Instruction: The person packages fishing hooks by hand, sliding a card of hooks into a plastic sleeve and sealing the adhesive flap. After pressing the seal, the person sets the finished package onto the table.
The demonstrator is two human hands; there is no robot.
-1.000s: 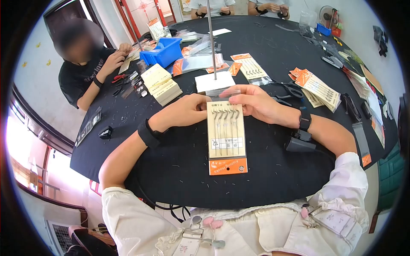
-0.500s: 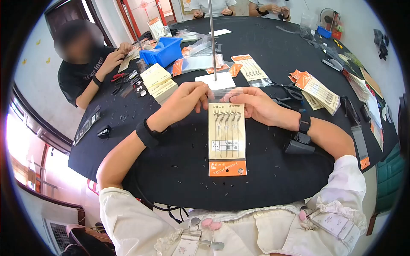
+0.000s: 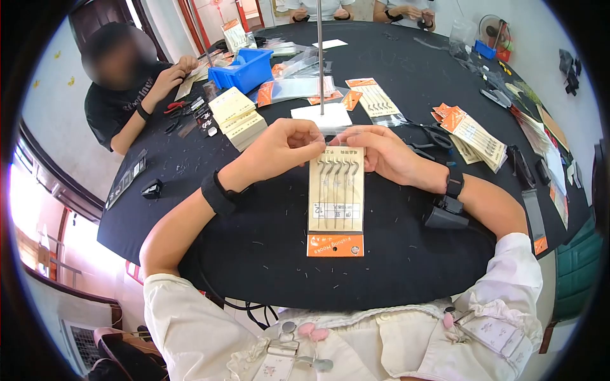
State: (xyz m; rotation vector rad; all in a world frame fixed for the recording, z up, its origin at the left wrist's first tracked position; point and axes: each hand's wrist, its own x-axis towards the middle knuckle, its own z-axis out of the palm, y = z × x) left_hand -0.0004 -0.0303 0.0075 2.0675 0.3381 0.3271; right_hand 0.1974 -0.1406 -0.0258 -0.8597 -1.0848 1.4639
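Note:
A clear packet of fishing hooks [image 3: 337,190] hangs upside down in front of me, its orange "Fishing Hooks" header at the bottom. Through the plastic show a cream card and a row of dark hooks. My left hand [image 3: 293,147] is closed in a pinch on the clear plastic at the packet's upper left. On the upper right edge, the thumb and fingers of my right hand [image 3: 384,155] are closed too. Both sets of fingertips nearly meet above the card, partly hiding the plastic there.
Behind my hands a metal rod [image 3: 321,63] rises from a white base [image 3: 330,117]. Stacked cream cards [image 3: 236,120] and a blue bin [image 3: 244,71] stand left. Scissors [image 3: 438,136] and filled packets [image 3: 473,136] lie right. A co-worker [image 3: 124,89] sits at left.
My left hand has turned, its thumb and fingers now pinching the plastic near my right fingertips. The packet has shifted slightly up and left.

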